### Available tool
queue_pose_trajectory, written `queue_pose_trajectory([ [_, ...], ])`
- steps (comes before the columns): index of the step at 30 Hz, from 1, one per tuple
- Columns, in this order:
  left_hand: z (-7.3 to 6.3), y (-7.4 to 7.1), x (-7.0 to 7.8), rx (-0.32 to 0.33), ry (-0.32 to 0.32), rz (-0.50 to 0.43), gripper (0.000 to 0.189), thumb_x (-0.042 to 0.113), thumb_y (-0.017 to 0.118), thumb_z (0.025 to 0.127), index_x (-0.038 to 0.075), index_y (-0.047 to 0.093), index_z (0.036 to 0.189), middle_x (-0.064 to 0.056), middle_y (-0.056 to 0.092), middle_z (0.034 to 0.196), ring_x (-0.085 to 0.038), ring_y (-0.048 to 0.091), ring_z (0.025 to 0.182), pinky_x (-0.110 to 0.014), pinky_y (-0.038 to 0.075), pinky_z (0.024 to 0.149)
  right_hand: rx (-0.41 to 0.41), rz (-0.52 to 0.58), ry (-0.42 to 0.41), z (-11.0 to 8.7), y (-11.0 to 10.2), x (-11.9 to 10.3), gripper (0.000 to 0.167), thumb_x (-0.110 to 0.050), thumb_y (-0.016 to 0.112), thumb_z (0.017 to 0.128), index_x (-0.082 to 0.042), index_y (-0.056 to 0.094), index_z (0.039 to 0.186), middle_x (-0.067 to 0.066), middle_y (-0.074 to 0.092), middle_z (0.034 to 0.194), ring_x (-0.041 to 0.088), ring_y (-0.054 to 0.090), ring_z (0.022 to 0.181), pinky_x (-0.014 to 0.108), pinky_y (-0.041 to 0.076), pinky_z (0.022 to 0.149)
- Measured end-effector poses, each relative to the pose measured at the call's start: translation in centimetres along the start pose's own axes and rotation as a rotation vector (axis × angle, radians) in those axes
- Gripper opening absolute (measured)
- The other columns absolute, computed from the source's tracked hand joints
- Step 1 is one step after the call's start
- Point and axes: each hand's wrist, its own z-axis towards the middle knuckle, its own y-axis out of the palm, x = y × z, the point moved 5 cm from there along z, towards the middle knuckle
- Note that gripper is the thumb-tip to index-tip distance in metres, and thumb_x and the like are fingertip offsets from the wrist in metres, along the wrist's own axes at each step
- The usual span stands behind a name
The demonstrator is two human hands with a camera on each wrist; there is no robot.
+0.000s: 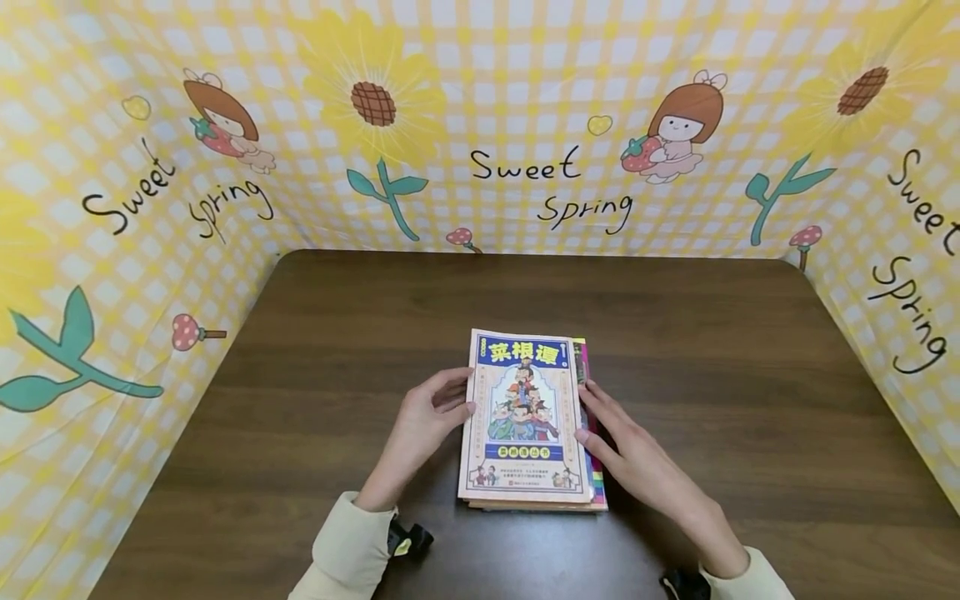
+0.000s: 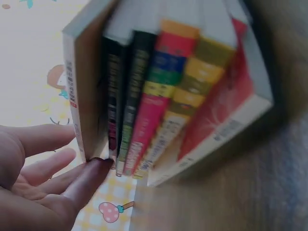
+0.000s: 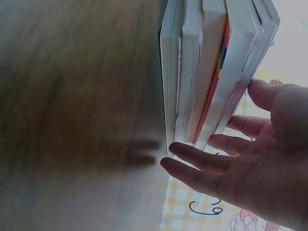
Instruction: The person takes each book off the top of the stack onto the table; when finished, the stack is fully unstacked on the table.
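Note:
A stack of several books lies on the table, with a pale-covered picture book [image 1: 525, 408] on top. Its blue title band has yellow characters. The fingertips and thumb of my left hand [image 1: 422, 425] touch the stack's left side, at the spine of the top book. In the left wrist view, black spines, a striped colourful spine [image 2: 166, 72] and a red-covered book [image 2: 219, 115] show below it. Against the right side, my right hand [image 1: 645, 462] rests its extended fingertips along the page edges [image 3: 192, 82]. A brightly coloured book [image 1: 597, 487] sticks out slightly under the top one.
The dark wooden table [image 1: 360, 308] has rounded far corners. Yellow checked cloth [image 1: 510, 100] with flowers, figures and lettering stands around its back and sides. Black bands [image 1: 408, 540] show at the cuffs of the pale sleeves [image 1: 341, 546].

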Motion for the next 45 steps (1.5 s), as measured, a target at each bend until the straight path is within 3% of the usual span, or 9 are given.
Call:
queue_pose_trajectory([
  [4, 0.0, -0.3, -0.1, -0.016, -0.041, -0.109, 0.046, 0.002, 0.070, 0.086, 0.012, 0.059, 0.130, -0.011, 0.060, 0.128, -0.024, 0.069, 0.092, -0.035, 0.058, 0.071, -0.009, -0.007, 0.006, 0.0, 0.0, 0.0, 0.070, -0.054, 0.049, 0.095, -0.023, 0.027, 0.154, 0.009, 0.019, 0.160, 0.039, 0.030, 0.139, 0.062, 0.035, 0.101],
  [7, -0.1, -0.1, -0.4, -0.077, -0.106, -0.201, 0.051, 0.003, 0.070, 0.086, 0.016, 0.056, 0.133, -0.011, 0.056, 0.133, -0.025, 0.070, 0.082, -0.038, 0.058, 0.061, -0.020, -0.009, 0.010, 0.0, 0.0, 0.0, 0.070, -0.054, 0.048, 0.095, -0.023, 0.026, 0.154, 0.009, 0.019, 0.160, 0.039, 0.029, 0.139, 0.062, 0.035, 0.101],
  [13, -0.2, 0.3, -0.8, -0.175, -0.179, -0.250, 0.059, 0.002, 0.068, 0.087, 0.021, 0.050, 0.140, -0.010, 0.050, 0.139, -0.028, 0.070, 0.077, -0.042, 0.058, 0.058, -0.044, -0.001, 0.020, 0.0, 0.1, -0.1, 0.070, -0.054, 0.047, 0.096, -0.022, 0.025, 0.154, 0.010, 0.016, 0.160, 0.040, 0.027, 0.140, 0.062, 0.033, 0.103],
  [18, -0.2, 0.2, -0.5, -0.202, -0.183, -0.228, 0.066, -0.004, 0.066, 0.087, 0.022, 0.045, 0.144, -0.010, 0.045, 0.140, -0.029, 0.069, 0.076, -0.044, 0.057, 0.057, -0.069, 0.011, 0.016, 0.2, -0.1, -0.2, 0.071, -0.051, 0.050, 0.096, -0.019, 0.025, 0.154, 0.010, 0.014, 0.160, 0.039, 0.026, 0.140, 0.061, 0.032, 0.104],
  [26, -0.1, -0.4, -0.7, -0.164, -0.181, -0.185, 0.066, -0.004, 0.066, 0.088, 0.026, 0.048, 0.143, -0.010, 0.046, 0.137, -0.027, 0.069, 0.072, -0.042, 0.057, 0.054, -0.113, 0.025, -0.015, 0.1, -0.3, -0.3, 0.078, -0.052, 0.057, 0.092, -0.020, 0.023, 0.155, 0.009, 0.010, 0.161, 0.038, 0.025, 0.141, 0.061, 0.031, 0.105],
  [34, 0.3, -1.3, -0.6, -0.200, -0.156, -0.180, 0.065, -0.003, 0.063, 0.090, 0.026, 0.045, 0.145, -0.012, 0.044, 0.138, -0.029, 0.070, 0.075, -0.042, 0.057, 0.056, -0.141, 0.043, -0.040, 0.2, -0.3, -0.2, 0.083, -0.051, 0.059, 0.091, -0.017, 0.020, 0.155, 0.010, 0.008, 0.161, 0.038, 0.025, 0.141, 0.059, 0.032, 0.106],
  [45, 1.6, -2.0, -0.7, -0.226, -0.133, -0.167, 0.063, -0.001, 0.063, 0.091, 0.024, 0.045, 0.145, -0.013, 0.044, 0.137, -0.028, 0.069, 0.078, -0.043, 0.057, 0.057, -0.128, 0.069, -0.061, 0.2, -0.4, -0.4, 0.082, -0.046, 0.061, 0.092, -0.011, 0.022, 0.154, 0.013, 0.009, 0.161, 0.038, 0.022, 0.142, 0.059, 0.029, 0.107],
])
